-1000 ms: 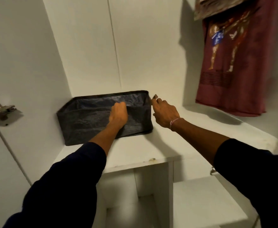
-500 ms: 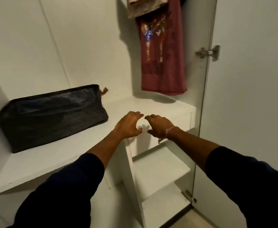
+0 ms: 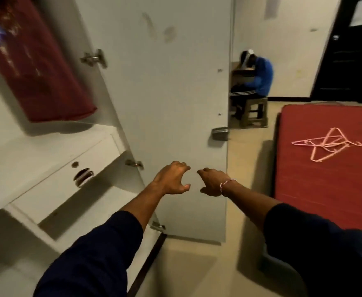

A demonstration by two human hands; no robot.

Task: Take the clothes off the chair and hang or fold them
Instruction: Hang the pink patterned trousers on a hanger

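A: Both arms out in front, and both hands bare of anything. The left hand [image 3: 171, 179] hangs in the air with fingers loosely curled, thumb apart, gripping nothing.

B: Same on the other side. The right hand [image 3: 212, 182] is relaxed, fingers drooping, a thin bracelet [image 3: 227, 184] at the wrist. The two hands are near each other, not touching, with the open wardrobe door [image 3: 165, 93] behind them.

A: And the clothes?

B: One red shirt [image 3: 34, 71] hangs inside the wardrobe, top left, blurred, its hem just above the white shelf [image 3: 25, 151]. Well apart from both hands.

A: Below that shelf there's a drawer [image 3: 68, 185] with a recessed handle.

B: Off to the right, a red mattress [image 3: 325, 168] on the floor, and pink hangers [image 3: 325, 144] lying in a loose tangle on it.

A: Far back, past the door's edge, a person in a blue top [image 3: 259, 76] sits on a small wooden stool [image 3: 255, 112], bent forward.

B: A dark door [image 3: 347, 50] in the far right corner.

A: Is there a chair with clothes in view?

B: Can't tell from this angle.
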